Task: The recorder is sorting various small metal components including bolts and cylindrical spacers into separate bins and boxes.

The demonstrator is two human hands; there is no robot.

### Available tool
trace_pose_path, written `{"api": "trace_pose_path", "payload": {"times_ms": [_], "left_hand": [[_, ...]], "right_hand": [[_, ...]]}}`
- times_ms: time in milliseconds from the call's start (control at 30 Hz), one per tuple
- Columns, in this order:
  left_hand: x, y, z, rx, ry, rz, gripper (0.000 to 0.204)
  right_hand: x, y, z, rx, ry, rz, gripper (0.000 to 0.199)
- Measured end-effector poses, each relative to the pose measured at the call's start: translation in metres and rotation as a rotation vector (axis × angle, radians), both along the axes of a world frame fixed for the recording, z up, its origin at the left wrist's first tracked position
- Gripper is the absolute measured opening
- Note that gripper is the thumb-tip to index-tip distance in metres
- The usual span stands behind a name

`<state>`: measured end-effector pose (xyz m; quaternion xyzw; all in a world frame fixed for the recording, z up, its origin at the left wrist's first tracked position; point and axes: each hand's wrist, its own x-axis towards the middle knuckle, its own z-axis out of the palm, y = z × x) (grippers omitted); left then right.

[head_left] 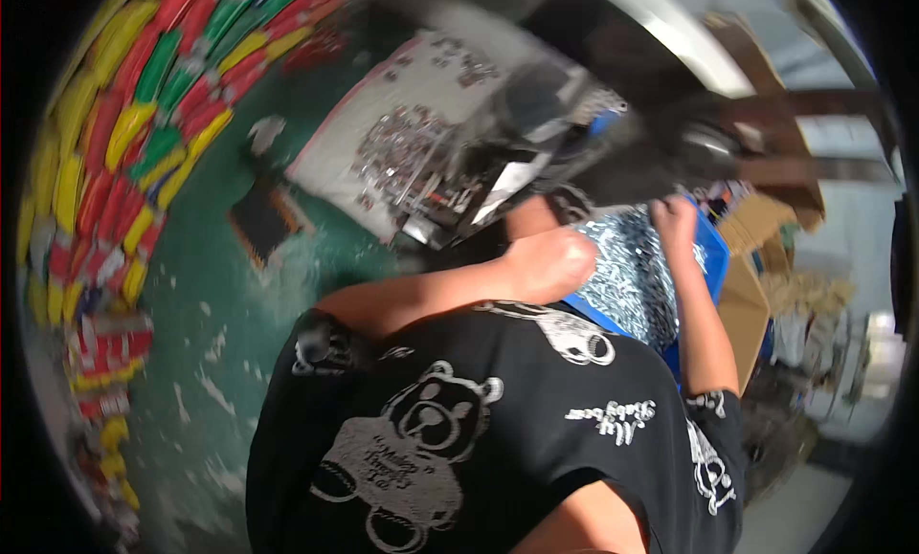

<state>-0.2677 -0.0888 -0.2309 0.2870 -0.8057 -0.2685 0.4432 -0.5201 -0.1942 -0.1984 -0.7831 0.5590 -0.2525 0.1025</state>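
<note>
A blue bin [713,251] full of small shiny silver metal pieces [622,272] stands in front of me, right of centre. My left hand [553,265] is closed in a fist at the bin's left side, by the dark machine [546,99]; its fingertips are hidden. Over the bin's far right part is my right hand [676,214], its fingers curled together close to the metal pieces. Whatever either hand holds is too small or hidden to make out. The machine's upper part is blurred.
A pale sack [335,157] with scattered small metal parts [407,143] lies left of the machine. A dark rectangular mat-like piece [263,221] rests on the green floor [206,296]. Red, yellow and green bundles [144,123] are piled far left. Cardboard boxes [751,300] stand right of the bin.
</note>
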Motion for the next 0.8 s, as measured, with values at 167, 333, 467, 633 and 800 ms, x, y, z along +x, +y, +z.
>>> {"api": "trace_pose_path", "payload": {"times_ms": [167, 333, 467, 633, 800], "left_hand": [[-0.003, 0.002, 0.006, 0.109, -0.134, 0.056, 0.017], [-0.009, 0.004, 0.007, 0.107, -0.218, 0.109, 0.015], [0.0, 0.003, 0.0, 0.007, -0.311, 0.187, 0.015], [-0.013, 0.004, 0.025, 0.031, -0.36, 0.276, 0.024], [-0.018, 0.009, 0.036, 0.016, -0.423, 0.322, 0.026]], "right_hand": [[0.039, -0.036, 0.01, 0.088, -0.527, 0.167, 0.027], [0.066, -0.114, -0.014, -0.485, 0.101, 0.583, 0.035], [0.1, -0.003, 0.045, 0.053, -0.254, 0.119, 0.032], [-0.039, 0.09, 0.024, 0.329, -0.646, -0.106, 0.025], [-0.154, 0.22, 0.027, 0.242, -0.795, -0.511, 0.024]]}}
